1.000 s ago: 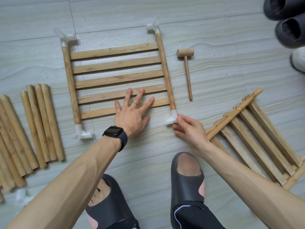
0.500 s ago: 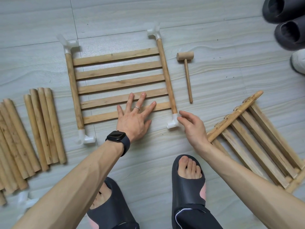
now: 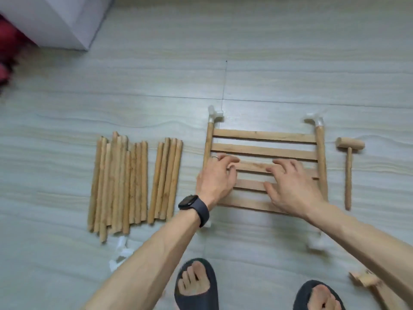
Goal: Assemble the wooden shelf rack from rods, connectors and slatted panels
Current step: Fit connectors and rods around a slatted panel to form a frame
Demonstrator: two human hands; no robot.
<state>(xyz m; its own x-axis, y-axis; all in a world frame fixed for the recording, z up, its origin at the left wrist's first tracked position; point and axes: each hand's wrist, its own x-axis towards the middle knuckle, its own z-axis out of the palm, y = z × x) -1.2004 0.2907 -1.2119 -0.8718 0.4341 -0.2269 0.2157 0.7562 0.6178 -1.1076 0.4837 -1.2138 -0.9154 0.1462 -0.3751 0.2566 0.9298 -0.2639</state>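
Loose rods [image 3: 134, 182] lie left of centre, long axes running up the frame. To their right the panel [image 3: 263, 151] lies flat under both hands, slats running left to right. The left hand [image 3: 218, 177], flat before, now bends its fingers on the slats. The right hand [image 3: 290, 186] has left the corner connector [image 3: 317, 243] to join it. Blur hides whether either hand grips. A mallet [image 3: 348, 173] lies at the far right.

Left hand [image 3: 215, 179], right hand [image 3: 290, 189], apparently curled

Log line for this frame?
left hand: on slatted panel | right hand: same | grip unclear | mallet: untouched | rods: piled
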